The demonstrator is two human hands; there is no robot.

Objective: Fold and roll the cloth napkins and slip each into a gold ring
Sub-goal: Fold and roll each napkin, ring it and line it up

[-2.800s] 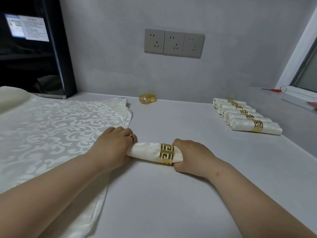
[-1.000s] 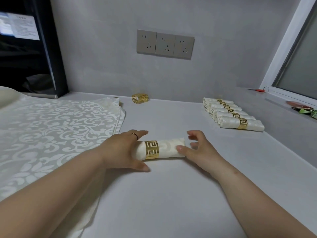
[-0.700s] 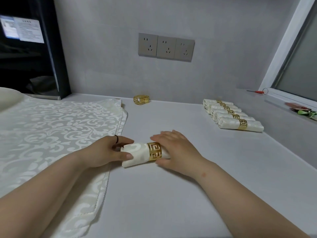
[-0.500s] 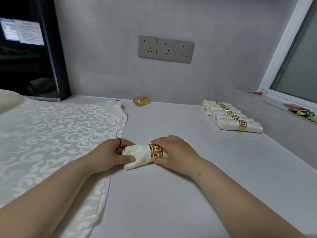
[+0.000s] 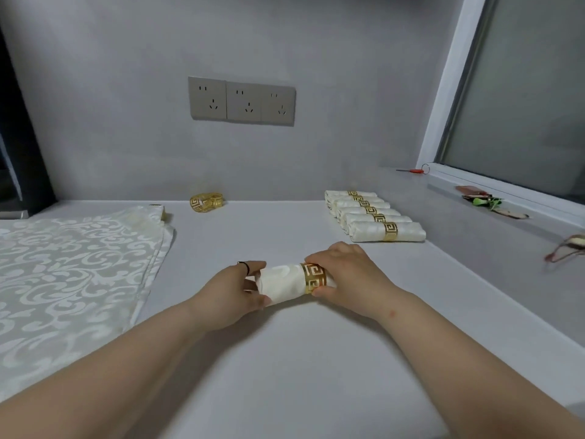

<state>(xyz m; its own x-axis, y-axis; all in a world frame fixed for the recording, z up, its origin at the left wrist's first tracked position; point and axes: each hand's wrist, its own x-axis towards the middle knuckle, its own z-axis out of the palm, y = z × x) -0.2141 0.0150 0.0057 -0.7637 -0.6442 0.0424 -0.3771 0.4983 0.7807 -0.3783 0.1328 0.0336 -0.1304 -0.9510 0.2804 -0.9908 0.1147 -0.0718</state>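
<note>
The left hand (image 5: 231,289) is closed round the left end of the rolled napkin (image 5: 281,282), thumb on the near side and fingers curled over the far side. The right hand (image 5: 351,277) is clamped over the other end, with thumb and forefinger pinching the gold ring (image 5: 313,278). The ring sits right of the roll's visible middle. The right end of the roll is hidden under the palm, so how centred the ring is cannot be told. The roll lies crosswise about mid-desk (image 5: 285,359).

Flat napkins (image 5: 72,264), patterned and stacked, lie along the left edge of the desk. Five finished rolls (image 5: 373,217), each ringed, lie side by side toward the back right. Spare rings (image 5: 206,202) rest at the back edge against the wall.

Assessment: the step in hand appears to be seating the ring and tidying the roll before it joins the row.

Risks:
- Dragging the ring along the cloth may bunch the outer layer and leave a ridge.
- Releasing the left end early may let the roll loosen and the ring sit slack.
- Lifting by the ring alone may let the napkin slide out.
</note>
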